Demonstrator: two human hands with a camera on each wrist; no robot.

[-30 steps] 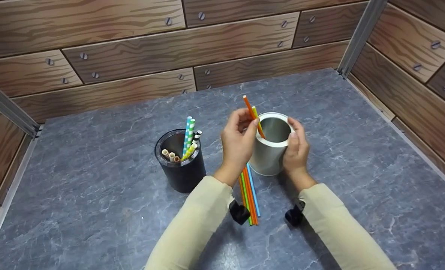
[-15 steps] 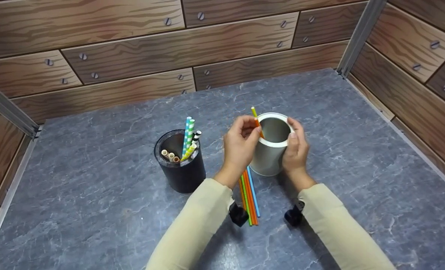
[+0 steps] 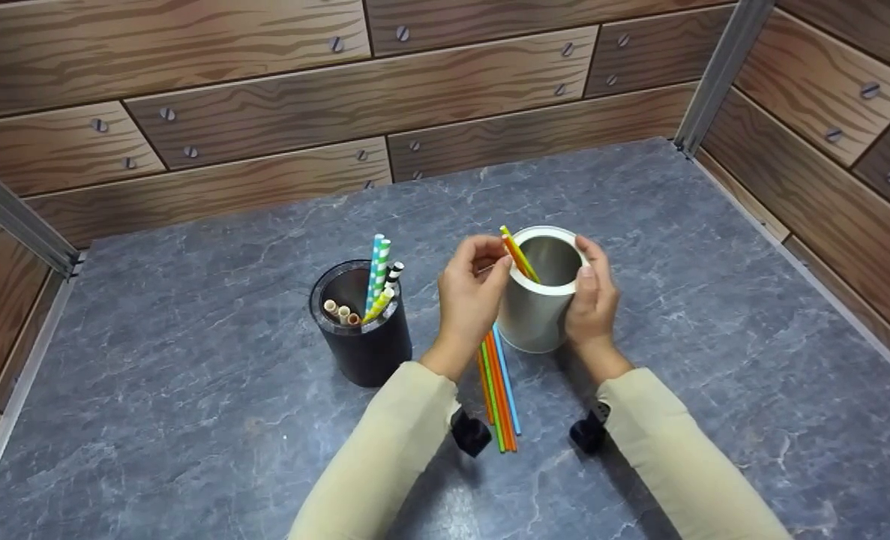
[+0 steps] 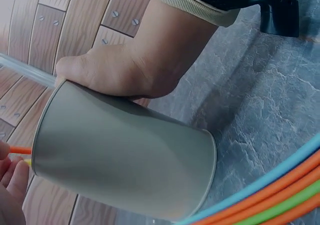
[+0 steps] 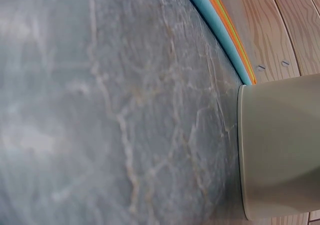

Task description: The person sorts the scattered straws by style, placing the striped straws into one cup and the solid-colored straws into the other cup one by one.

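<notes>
In the head view, a silver-grey can [image 3: 534, 319] with a white rim stands upright on the table. An orange straw [image 3: 520, 259] and a yellow straw [image 3: 516, 246] lean inside it against its left rim. My left hand [image 3: 471, 296] is beside their upper ends, thumb and fingertips next to the straws; the left wrist view partly hides this contact. My right hand [image 3: 594, 300] grips the can from the right, thumb and fingers at the rim. Several loose straws, among them a blue straw [image 3: 506, 382], lie below the left hand.
Left of the hands stands a black holder [image 3: 366, 349] with several patterned and plain paper straws. Wood-pattern walls [image 3: 265, 127] surround the grey marbled table [image 3: 190, 390]. Black wrist cameras hang below both sleeves.
The orange straw has slid down into the can and now leans beside the yellow one, which tilts more. My left fingers have shifted slightly left. The right hand has stayed on the can.
</notes>
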